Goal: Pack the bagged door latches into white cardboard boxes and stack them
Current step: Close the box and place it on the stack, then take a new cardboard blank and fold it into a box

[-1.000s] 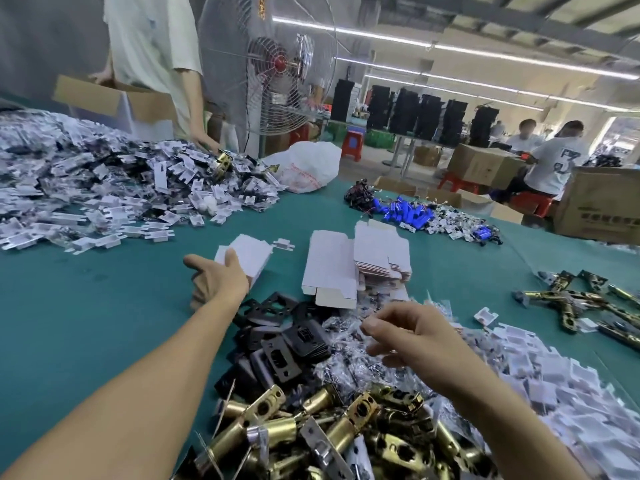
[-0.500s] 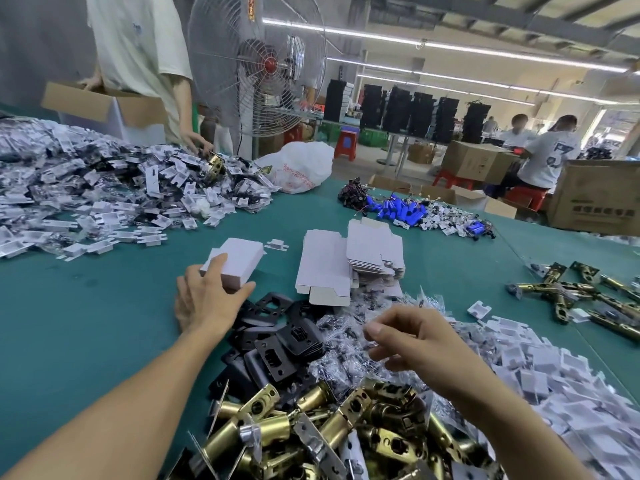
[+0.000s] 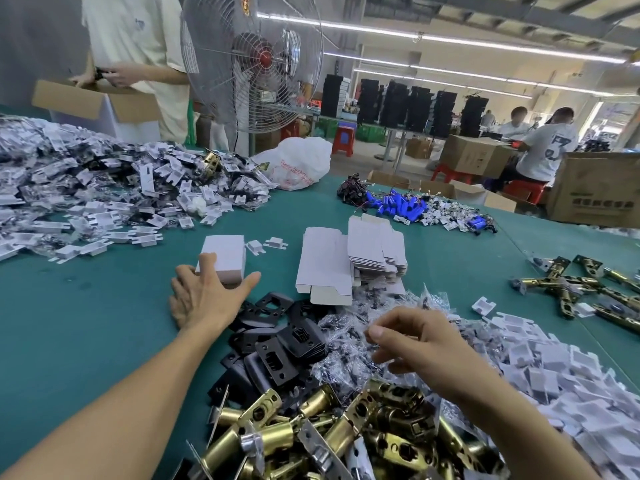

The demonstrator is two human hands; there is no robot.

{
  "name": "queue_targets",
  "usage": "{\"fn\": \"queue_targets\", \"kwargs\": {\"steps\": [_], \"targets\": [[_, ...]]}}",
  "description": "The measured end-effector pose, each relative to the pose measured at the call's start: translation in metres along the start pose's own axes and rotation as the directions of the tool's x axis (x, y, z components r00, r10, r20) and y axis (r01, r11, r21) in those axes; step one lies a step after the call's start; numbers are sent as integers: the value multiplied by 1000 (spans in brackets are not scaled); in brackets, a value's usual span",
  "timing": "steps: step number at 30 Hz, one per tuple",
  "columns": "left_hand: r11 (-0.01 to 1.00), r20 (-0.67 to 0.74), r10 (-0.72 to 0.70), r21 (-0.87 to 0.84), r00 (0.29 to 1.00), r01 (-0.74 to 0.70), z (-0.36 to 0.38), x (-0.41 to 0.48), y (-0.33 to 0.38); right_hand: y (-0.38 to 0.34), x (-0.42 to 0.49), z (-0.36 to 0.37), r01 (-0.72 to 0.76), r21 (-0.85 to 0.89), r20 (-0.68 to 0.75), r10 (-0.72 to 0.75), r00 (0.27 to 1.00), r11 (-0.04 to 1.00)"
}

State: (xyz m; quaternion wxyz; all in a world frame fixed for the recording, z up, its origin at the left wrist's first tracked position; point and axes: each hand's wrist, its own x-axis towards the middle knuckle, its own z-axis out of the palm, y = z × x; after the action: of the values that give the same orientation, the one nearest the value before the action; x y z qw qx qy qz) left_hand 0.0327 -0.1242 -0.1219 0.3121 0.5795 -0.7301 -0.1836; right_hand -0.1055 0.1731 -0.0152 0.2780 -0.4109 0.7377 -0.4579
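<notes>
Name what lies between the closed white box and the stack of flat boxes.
Head view: two small white card inserts on bare green table.

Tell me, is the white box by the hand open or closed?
Closed: the white box shows only flat faces with no flaps up, by the left hand.
</notes>
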Motion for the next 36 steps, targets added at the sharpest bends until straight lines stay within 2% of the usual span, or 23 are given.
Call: {"fn": "queue_targets", "kwargs": {"steps": [7, 11, 14, 17, 20, 24, 26, 27, 30, 32, 34, 36], "targets": [[997, 10, 79, -12, 997, -79, -5, 3, -8, -3, 0, 8, 21, -59, 18, -20, 1000, 998], [997, 15, 78, -8, 997, -78, -3, 2, -9, -8, 23, 8, 58, -318, 22, -54, 998, 946], [997, 13, 81, -16, 997, -81, -2, 2, -12, -13, 58, 11, 108, -616, 28, -115, 993, 780], [995, 23, 83, -57, 996, -81, -3, 2, -13, -12, 91, 22, 171, -802, 133, -107, 985, 572], [986, -23, 114, -120, 993, -116, -7, 1, -11, -8, 116, 36, 206, -878, 237, 18, 971, 431], [950, -279, 162, -215, 947, -226, -16, -7, -3, -1, 133, 51, 88, -932, 140, 126, 982, 351], [929, -382, 154, -257, 911, -265, -22, -12, 3, -2, 134, 59, 83, -959, 102, 59, 993, 271], [917, -389, 148, -291, 909, -274, -25, -14, 8, -4, 134, 62, 102, -972, 105, 0, 994, 213], [857, -280, 158, -438, 947, -272, -34, -24, 34, -7, 133, 66, 173, -982, 167, -85, 982, 70], [813, -151, 157, -541, 976, -214, -39, -31, 57, -9, 131, 64, 197, -980, 192, -136, 972, 24], [805, 81, 163, -586, 983, -86, -42, -38, 78, -18, 127, 61, 183, -982, 170, -226, 959, 37], [762, 332, 117, -635, 936, 130, -45, -46, 94, -32, 120, 58, 138, -985, 98, -317, 943, 106]]}}
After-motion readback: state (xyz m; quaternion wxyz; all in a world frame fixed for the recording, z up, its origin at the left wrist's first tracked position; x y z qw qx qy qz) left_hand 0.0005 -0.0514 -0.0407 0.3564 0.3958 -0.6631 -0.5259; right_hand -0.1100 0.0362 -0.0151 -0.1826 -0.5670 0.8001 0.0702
